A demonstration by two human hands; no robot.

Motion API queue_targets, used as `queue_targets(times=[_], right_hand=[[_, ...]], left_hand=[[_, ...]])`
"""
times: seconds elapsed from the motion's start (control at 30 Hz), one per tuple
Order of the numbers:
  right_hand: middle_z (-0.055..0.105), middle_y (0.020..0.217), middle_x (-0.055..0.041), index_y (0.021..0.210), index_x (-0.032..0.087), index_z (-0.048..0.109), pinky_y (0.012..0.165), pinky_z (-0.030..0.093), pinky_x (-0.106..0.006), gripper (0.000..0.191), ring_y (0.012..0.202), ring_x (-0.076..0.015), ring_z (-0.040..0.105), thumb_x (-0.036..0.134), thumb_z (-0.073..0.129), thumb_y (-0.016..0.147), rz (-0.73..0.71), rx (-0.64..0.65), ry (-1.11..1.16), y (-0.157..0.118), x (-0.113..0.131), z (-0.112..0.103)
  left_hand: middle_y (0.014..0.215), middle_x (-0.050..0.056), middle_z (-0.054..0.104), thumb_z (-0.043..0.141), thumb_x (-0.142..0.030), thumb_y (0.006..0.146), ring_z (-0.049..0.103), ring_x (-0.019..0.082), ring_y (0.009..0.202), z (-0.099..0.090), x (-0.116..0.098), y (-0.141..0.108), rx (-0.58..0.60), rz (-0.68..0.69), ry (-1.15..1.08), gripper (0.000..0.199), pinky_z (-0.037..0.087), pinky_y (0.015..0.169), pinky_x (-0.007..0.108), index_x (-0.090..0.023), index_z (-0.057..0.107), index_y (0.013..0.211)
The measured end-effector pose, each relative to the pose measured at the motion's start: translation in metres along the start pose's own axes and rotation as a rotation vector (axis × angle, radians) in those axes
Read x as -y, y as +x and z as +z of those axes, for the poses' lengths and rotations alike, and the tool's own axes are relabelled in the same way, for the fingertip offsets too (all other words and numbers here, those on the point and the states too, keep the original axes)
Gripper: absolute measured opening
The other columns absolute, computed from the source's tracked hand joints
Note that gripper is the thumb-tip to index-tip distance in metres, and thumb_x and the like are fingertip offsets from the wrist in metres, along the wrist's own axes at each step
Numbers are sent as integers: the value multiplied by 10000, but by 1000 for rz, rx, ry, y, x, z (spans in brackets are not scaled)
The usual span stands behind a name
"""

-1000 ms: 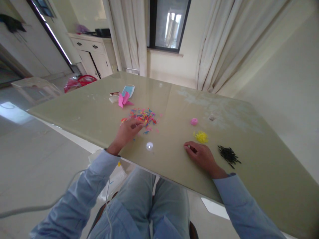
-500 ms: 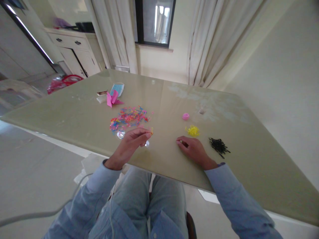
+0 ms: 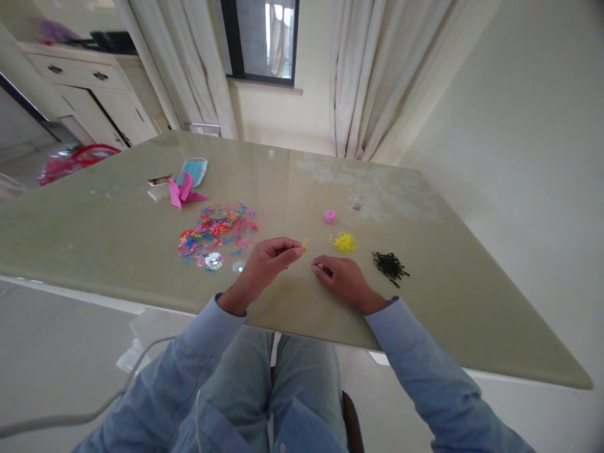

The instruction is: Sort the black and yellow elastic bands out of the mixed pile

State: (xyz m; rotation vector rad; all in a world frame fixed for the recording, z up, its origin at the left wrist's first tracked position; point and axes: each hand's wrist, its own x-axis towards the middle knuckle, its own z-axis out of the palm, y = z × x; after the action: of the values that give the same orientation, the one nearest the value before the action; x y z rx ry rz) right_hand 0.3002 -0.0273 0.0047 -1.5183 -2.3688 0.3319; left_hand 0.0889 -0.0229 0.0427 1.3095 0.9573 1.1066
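Observation:
My left hand (image 3: 270, 264) is closed above the table, its thumb and forefinger pinching a small yellow rubber band (image 3: 304, 246). Close by on the right, my right hand (image 3: 346, 279) rests on the tabletop with curled fingers; whatever may be inside them is too small to make out. Beyond it lies a pile of yellow rubber bands (image 3: 343, 242). A heap of black bands (image 3: 389, 267) sits to the right of that hand. Left of my left hand, mixed red, pink, blue and yellow bands (image 3: 217, 226) are spread out loosely.
A pink round container (image 3: 329, 216) stands behind the yellow pile. Shiny disc (image 3: 214, 260) lies at the mixed bands' near edge. Pink folded paper (image 3: 185, 190) and a blue face mask (image 3: 193, 171) are at the back left. The table's front edge (image 3: 302, 338) runs before my legs.
My view has turned to the right, so everything on the table appears further left. My left hand, with the yellow band, has come nearer to my right hand, which stays on the table.

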Motion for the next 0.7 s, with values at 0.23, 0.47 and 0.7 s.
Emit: queue_targets(times=[0.23,0.47,0.7], right_hand=[[742,782,-58,964,200,714,587,338,-259,196,671,-171,636,262,532,927,-54,3,-13,-1,0,1],[690,680,-30,760,186,662,549,298,-245,221,560,-122,528,220,518,923,-242,-57,124,-6,-1,5],[724,733,-51,794,184,680,564,311,-251,208,601,-138,572,212,517,920,-247,-50,87,-5,-2,5]], left_hand=[[801,45,717,613,-250,815,594,143,690,48,17,61,59,254,539,157,477,691,275,-158,740,823],[886,94,719,536,-190,879,622,213,857,76,37,97,202,376,982,217,478,824,336,-155,745,834],[877,88,720,521,-180,899,626,212,864,74,38,99,225,367,987,240,469,821,332,-153,744,816]])
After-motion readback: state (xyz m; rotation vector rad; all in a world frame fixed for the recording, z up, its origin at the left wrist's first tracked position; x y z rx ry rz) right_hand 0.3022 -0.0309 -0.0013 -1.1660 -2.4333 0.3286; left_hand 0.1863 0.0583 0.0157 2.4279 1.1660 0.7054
